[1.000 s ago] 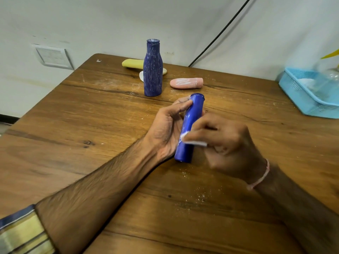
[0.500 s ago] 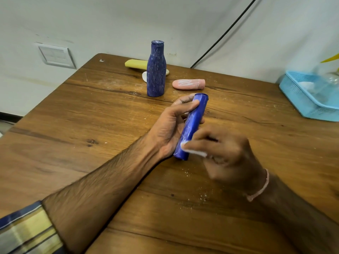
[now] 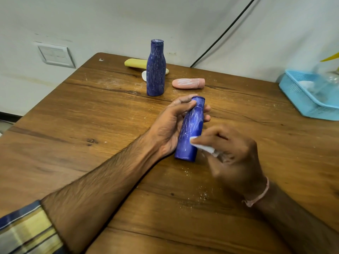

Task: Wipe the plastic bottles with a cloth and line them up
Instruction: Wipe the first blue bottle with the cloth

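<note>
Since the earlier frames the cloth has slid a little up from the base of the blue bottle; white streaks show plainly along the bottle's side. The left hand grips it near the cap, fingers curled round the far side and thumb across the front; it leans tilted, base low over the surface. The right hand pinches the white cloth, fingers curled, against the bottle's lower part. Farther back an upright bottle stands; a pink bottle lies just beside it, a yellow bottle behind it; a blue basket sits at the right edge.
</note>
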Demonstrator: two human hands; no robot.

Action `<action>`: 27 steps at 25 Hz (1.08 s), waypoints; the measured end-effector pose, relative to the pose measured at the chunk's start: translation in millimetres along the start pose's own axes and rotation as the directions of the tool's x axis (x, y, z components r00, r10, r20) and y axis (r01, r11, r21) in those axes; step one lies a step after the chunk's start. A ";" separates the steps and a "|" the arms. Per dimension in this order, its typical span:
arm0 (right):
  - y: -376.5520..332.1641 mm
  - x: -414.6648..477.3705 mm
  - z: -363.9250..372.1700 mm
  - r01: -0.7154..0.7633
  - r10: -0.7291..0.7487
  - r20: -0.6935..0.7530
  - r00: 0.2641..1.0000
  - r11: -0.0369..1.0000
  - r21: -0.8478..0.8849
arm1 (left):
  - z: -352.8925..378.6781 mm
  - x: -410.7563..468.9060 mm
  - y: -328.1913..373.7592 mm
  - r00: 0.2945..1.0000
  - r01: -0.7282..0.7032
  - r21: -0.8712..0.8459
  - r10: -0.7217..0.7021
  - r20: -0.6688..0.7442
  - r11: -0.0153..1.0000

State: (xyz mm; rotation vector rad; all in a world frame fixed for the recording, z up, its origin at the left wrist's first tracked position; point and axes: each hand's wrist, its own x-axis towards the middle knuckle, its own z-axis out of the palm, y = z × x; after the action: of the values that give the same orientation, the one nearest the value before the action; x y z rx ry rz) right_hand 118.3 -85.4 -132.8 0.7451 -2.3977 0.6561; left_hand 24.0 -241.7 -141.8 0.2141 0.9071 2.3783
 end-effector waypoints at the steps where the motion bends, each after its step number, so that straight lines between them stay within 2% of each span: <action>1: -3.5 -4.7 0.4 0.053 -0.053 0.050 0.997 0.999 0.001 | 0.1 0.4 -0.9 1.000 -0.003 0.018 0.003 0.005 1.000; 3: -0.1 -3.5 -2.5 0.081 -0.081 0.087 0.993 0.997 0.003 | 1.3 1.3 -2.2 1.000 -0.022 0.031 0.022 0.001 0.999; 6: 2.8 4.3 -5.4 -0.039 0.040 0.010 0.999 0.999 -0.009 | -0.4 3.6 -3.3 0.998 -0.030 0.023 0.031 -0.051 0.999; 10: -8.1 -6.7 -3.2 0.167 -0.164 0.232 0.959 0.986 0.006 | -0.2 3.9 -3.6 0.997 -0.024 0.051 0.028 -0.066 0.998; 11: -2.9 -2.5 -4.8 0.150 -0.146 0.214 0.966 0.989 -0.001 | 0.1 3.8 -3.1 0.998 -0.017 0.049 0.020 -0.061 0.999; 14: 7.1 10.5 -6.4 -0.069 0.069 0.001 0.998 0.997 -0.018 | 0.5 3.2 -2.3 0.999 0.002 0.000 -0.002 -0.038 1.000; 15: 6.5 9.7 -5.1 -0.057 0.057 0.014 0.998 0.998 -0.017 | -0.5 3.6 -2.8 1.000 -0.003 -0.013 0.002 -0.031 1.000; 17: 1.5 3.4 -3.9 0.084 -0.084 0.123 0.989 0.996 0.001 | -1.4 3.9 -3.6 1.000 -0.018 -0.042 0.017 -0.013 0.999; 18: 2.8 4.6 -5.2 0.109 -0.109 0.134 0.985 0.994 0.011 | -1.3 3.8 -3.8 1.000 -0.017 -0.057 0.017 -0.007 0.998; 19: 7.5 10.0 -6.4 0.065 -0.066 0.088 0.994 0.998 0.007 | -1.5 3.7 -3.7 1.000 -0.015 -0.062 0.015 -0.007 0.998; 21: 17.4 24.9 -6.6 -0.124 0.120 -0.121 0.985 0.992 -0.033 | -1.5 3.0 -2.9 1.000 -0.016 -0.058 0.015 -0.017 0.998; 22: 17.9 30.1 -5.2 -0.200 0.190 -0.178 0.965 0.979 -0.040 | -1.6 2.6 -2.2 1.000 -0.015 -0.056 0.013 -0.024 0.998; 23: 16.7 30.8 -2.7 -0.208 0.198 -0.177 0.964 0.977 -0.041 | -1.7 2.3 -1.4 1.000 -0.013 -0.061 0.011 -0.024 0.998; 25: 11.6 20.4 -0.9 -0.053 0.051 -0.037 0.998 0.998 -0.046 | -1.2 1.1 -0.3 1.000 -0.013 -0.084 0.012 -0.005 0.996; 27: 10.0 15.0 -7.3 0.083 -0.080 0.080 0.994 0.996 -0.042 | -0.8 0.7 -1.1 1.000 -0.015 -0.097 0.016 0.016 0.995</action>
State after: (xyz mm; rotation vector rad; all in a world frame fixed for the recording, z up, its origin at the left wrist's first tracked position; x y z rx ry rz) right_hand 104.0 -79.3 -121.1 0.8594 -2.4302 0.5463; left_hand 23.6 -241.1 -143.2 0.2031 0.7829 2.4242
